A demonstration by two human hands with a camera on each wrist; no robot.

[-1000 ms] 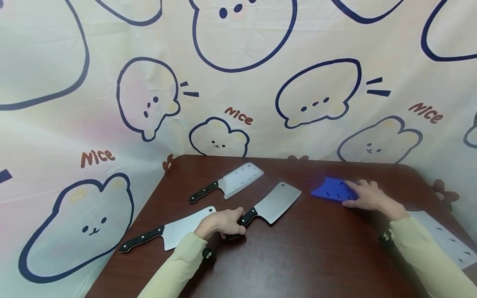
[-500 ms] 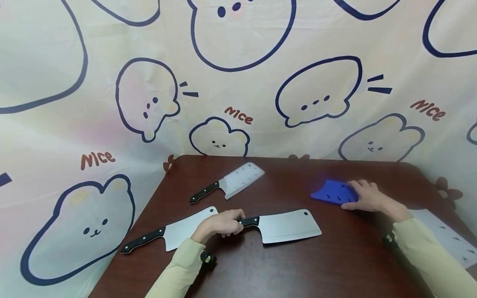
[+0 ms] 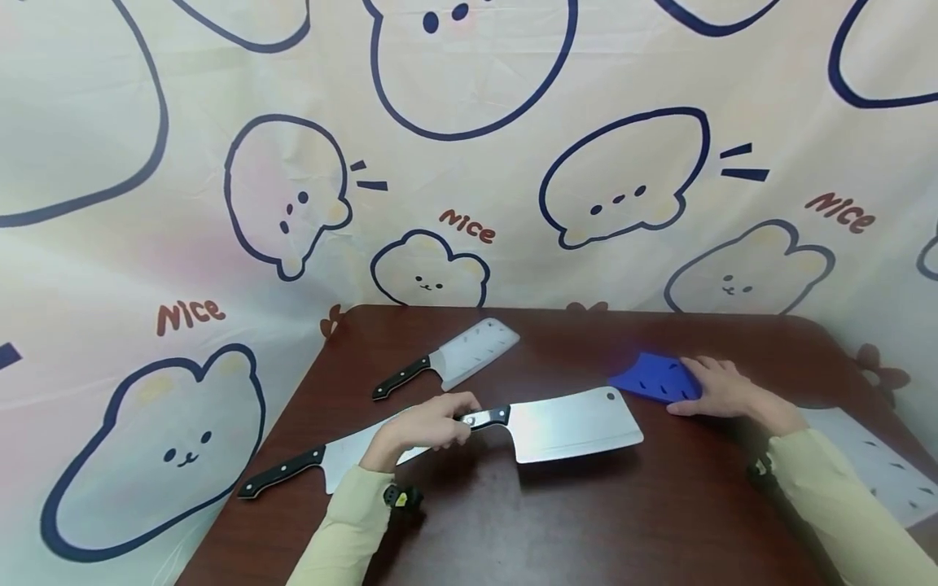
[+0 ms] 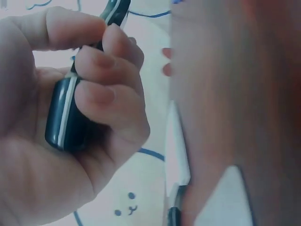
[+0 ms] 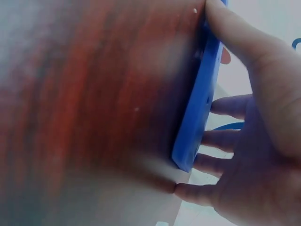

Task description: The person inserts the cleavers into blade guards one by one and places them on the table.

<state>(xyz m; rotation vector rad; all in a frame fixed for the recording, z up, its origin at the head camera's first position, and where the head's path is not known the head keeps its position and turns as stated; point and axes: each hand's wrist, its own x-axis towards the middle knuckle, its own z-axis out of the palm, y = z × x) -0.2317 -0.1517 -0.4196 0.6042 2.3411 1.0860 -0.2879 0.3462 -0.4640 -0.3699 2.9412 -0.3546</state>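
Observation:
A cleaver [image 3: 575, 425] with a black riveted handle is held by my left hand [image 3: 432, 421]. Its broad blade points right, with a shadow on the table beneath it. In the left wrist view my fingers curl round the black handle [image 4: 63, 115]. My right hand [image 3: 721, 389] grips the right end of a blue slotted blade guard [image 3: 648, 378]. In the right wrist view the thumb lies at one edge of the blue guard [image 5: 202, 103], and the fingers reach its other side. The cleaver's tip corner is just left of my right thumb.
A second bare cleaver [image 3: 352, 456] lies at the left, partly behind my left hand. Farther back is a smaller cleaver in a white slotted guard [image 3: 479, 352]. A white slotted guard [image 3: 875, 460] lies under my right sleeve. A printed cloth [image 3: 623, 285] hangs behind the brown table [image 3: 557, 529].
My left hand has swung the cleaver's blade from pointing back and right to pointing right, then raised it a little. The right hand stays on the blue guard, nearly still.

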